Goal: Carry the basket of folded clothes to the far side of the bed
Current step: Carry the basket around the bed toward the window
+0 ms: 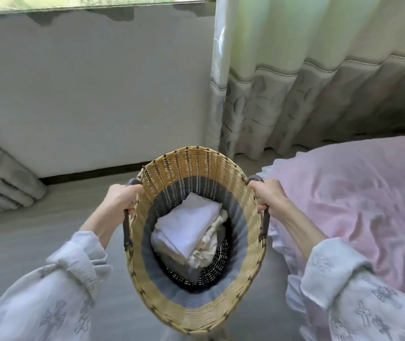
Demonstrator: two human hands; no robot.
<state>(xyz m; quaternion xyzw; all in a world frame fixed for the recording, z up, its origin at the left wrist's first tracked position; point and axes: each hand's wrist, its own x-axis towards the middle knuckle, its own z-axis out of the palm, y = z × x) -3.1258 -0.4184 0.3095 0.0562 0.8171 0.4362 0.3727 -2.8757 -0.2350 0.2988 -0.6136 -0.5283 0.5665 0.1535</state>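
- At frame centre, a woven basket (196,313) is seen from above, held off the floor (36,230); its rim band is tan, the middle band grey, the bottom dark.
- Folded clothes (186,230) are stacked inside on the basket bottom: a white piece on top, a cream ruffled piece at its 4 o'clock, a grey piece beneath.
- Left hand (120,200), at 9 o'clock of the basket: fingers are curled closed around the dark left handle (126,232).
- Right hand (268,198), at 3 o'clock of the basket: fingers are wrapped closed around the dark right handle (265,223).
- Both forearms are covered by pale sleeves (68,274) printed with grey crosses, the cuffs pushed back from the wrists.
- Bed (358,205), with pink rumpled cover, is placed at 3 o'clock, just beside the right hand and basket.
- Curtain (282,82), pale green above and grey patterned below, is hung at 1 o'clock, reaching the floor beyond the bed.
- Wall (98,94), white, is seen at 11 o'clock, with a window edge along its top.
- Padded grey item (2,180) is seen at 9 o'clock, at the frame edge; its kind cannot be told.
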